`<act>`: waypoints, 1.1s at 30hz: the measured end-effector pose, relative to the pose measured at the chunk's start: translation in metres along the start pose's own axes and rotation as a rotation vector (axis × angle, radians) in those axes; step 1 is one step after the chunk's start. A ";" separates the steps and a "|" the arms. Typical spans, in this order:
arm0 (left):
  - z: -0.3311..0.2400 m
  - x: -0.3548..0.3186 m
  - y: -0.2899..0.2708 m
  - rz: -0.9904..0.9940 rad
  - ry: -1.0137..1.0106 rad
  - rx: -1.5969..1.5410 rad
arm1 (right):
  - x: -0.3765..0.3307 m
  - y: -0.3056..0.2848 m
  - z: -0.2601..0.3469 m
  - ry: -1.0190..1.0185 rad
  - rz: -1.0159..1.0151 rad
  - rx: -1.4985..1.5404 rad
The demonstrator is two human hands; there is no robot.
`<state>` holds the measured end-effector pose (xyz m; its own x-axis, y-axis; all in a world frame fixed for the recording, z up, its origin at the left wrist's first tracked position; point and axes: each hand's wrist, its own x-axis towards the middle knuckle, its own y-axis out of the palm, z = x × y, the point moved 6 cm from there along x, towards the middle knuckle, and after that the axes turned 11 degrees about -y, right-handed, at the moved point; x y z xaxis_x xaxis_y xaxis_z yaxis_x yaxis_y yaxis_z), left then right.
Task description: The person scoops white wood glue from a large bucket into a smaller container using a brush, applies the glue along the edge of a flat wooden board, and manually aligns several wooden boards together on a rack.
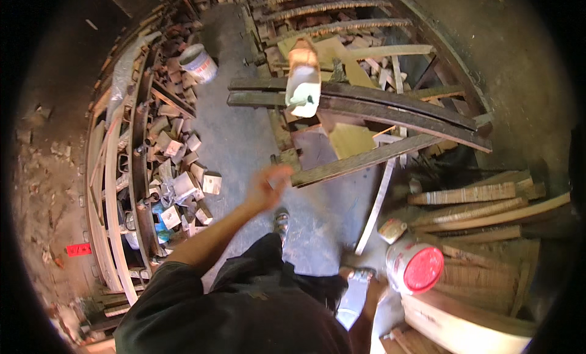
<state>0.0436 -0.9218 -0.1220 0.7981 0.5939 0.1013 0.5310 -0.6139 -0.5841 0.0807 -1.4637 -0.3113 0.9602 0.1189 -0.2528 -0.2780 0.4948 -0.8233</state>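
Note:
My left hand is in mid-air, smeared by motion, its fingers hard to make out. Nearest to it is the end of a dark wooden bar, which slants up to the right; I cannot tell whether they touch. My right hand hangs low at my right side, beside a white bucket with a red top; its fingers are hidden. Ahead, two more dark bars lie side by side. A white plastic jug with an orange-brown end sits across them.
At left, a metal rack holds long strips, with wood offcuts heaped beside it. A white pail stands further off. Curved wooden pieces are stacked at right, near a small tin. A thin pale strip leans near my feet.

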 end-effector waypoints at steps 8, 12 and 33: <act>0.014 0.192 -0.156 0.109 -0.182 -0.482 | 0.096 0.046 0.549 -0.727 0.020 0.015; -0.009 0.269 -0.105 0.263 -0.127 -0.456 | 0.148 0.071 0.610 -0.683 0.079 -0.195; 0.013 0.411 0.004 0.707 0.150 -0.437 | 0.191 0.036 0.633 -0.460 -0.549 -0.034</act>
<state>0.3700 -0.6734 -0.0930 0.9970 -0.0619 -0.0471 -0.0698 -0.9795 -0.1890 0.2712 -0.8781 -0.0680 0.8741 0.2148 0.4358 0.2548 0.5609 -0.7877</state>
